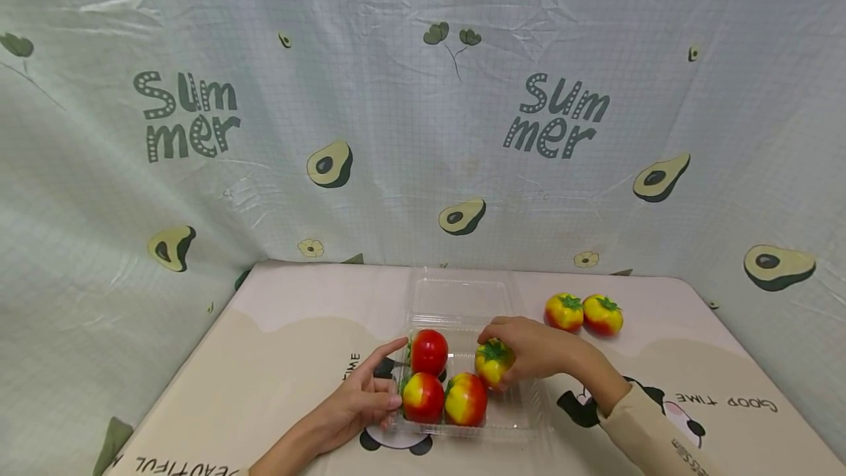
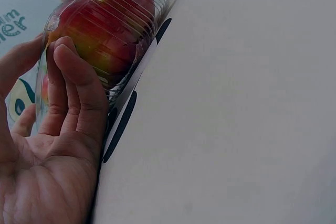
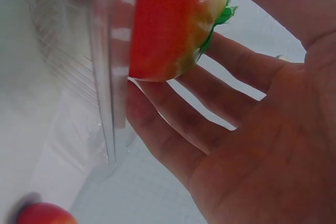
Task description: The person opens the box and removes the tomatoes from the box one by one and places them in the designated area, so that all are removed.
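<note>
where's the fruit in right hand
In the head view, the held fruit is at the right part of the clear box, beside three other fruits.

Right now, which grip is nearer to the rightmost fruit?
Right. The right grip holds another fruit at the clear box, left of the rightmost fruit; the left grip is farther left, at the box's left side.

The head camera looks forward and down from farther back at the table (image 1: 297,314) and curtain (image 1: 396,109). The wrist cameras look from very close, tipped sideways; all three see the clear box (image 1: 510,414)
</note>
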A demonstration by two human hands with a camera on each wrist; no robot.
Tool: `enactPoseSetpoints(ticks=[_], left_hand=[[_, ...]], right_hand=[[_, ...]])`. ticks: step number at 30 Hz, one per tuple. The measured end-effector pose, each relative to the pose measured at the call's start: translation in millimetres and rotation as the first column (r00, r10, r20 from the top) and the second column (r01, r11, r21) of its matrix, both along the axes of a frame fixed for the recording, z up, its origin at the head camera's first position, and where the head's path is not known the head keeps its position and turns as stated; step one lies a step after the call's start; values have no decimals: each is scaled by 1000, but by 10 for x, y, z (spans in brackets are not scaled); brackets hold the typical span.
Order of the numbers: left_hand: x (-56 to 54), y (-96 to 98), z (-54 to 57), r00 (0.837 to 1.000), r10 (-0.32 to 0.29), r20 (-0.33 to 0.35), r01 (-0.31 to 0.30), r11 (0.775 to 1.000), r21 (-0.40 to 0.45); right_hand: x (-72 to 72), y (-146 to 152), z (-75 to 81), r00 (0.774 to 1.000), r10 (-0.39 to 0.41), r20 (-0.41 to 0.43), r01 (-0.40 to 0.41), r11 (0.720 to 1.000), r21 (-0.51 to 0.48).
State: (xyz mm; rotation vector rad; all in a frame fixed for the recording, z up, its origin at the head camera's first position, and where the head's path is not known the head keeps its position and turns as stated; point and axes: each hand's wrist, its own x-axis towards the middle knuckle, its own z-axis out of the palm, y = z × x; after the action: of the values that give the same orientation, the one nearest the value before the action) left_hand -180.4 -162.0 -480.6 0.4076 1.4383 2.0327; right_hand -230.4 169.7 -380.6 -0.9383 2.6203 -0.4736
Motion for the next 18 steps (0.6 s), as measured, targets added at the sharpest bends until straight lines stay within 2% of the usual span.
enactPoseSetpoints(ticks=[7, 18], left_hand=[[3, 1, 1, 1000, 5, 5, -5, 1000, -9], [-3, -3, -6, 1000, 5, -4, -5, 1000, -17]], right_hand=[[22, 2, 16, 999, -2, -40, 2, 1000, -17], [39, 22, 39, 999, 15, -39, -16, 999, -39]])
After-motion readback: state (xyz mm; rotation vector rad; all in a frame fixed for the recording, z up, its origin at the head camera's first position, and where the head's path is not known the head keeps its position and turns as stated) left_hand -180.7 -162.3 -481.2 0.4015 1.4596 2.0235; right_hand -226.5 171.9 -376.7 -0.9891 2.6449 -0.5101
